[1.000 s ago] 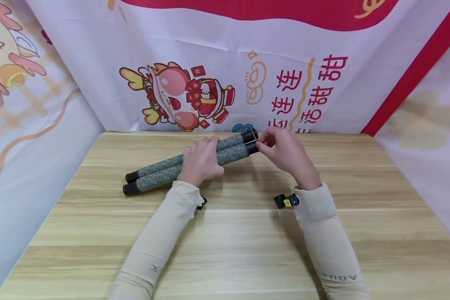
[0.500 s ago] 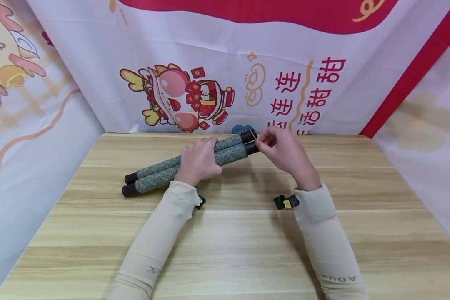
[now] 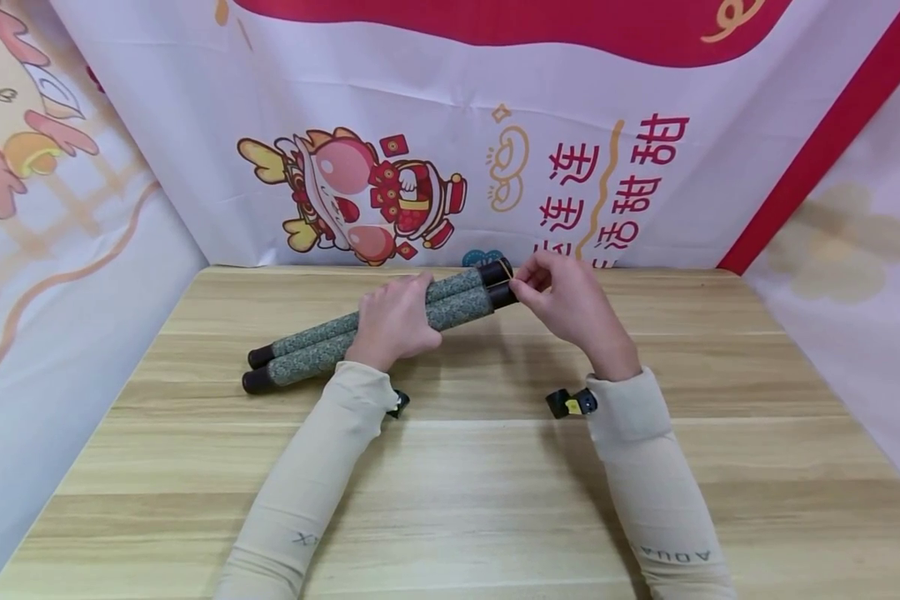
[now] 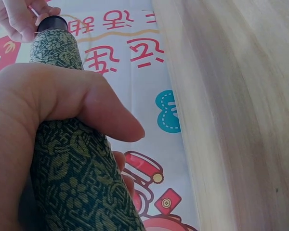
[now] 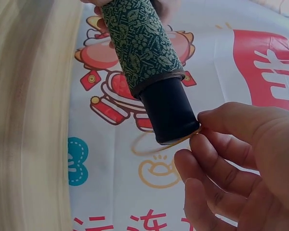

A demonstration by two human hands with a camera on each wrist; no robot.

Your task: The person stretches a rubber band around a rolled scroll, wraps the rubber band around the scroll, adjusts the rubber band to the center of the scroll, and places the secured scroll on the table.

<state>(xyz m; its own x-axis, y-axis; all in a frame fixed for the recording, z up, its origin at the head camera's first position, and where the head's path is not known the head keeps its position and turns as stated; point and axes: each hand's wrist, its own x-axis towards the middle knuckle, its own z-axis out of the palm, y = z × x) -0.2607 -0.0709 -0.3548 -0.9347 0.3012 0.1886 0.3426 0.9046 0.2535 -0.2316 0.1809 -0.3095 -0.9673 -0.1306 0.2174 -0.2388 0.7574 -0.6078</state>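
Two parallel scroll rolls [image 3: 311, 357], covered in green floral brocade with dark end caps, slant across the back of the table in the head view. My left hand [image 3: 393, 321] grips both around the middle, its thumb over the nearer roll in the left wrist view. At their right end, a thin yellowish rubber band [image 5: 176, 144] loops by the black end cap [image 5: 168, 110]. My right hand [image 3: 570, 304] pinches that band between thumb and index finger, right at the cap's rim; its other fingers are loosely curled. The left palm hides the middle of the rolls.
The wooden table [image 3: 450, 500] ends at the back against a white printed cloth [image 3: 217, 167] with a cartoon figure and red characters. More printed cloth hangs at the left and right sides. Each wrist carries a small black camera [image 3: 558, 404].
The rolls and my left hand have drifted very slightly left. My right hand keeps its pinch on the rubber band at the end caps, almost unmoved.
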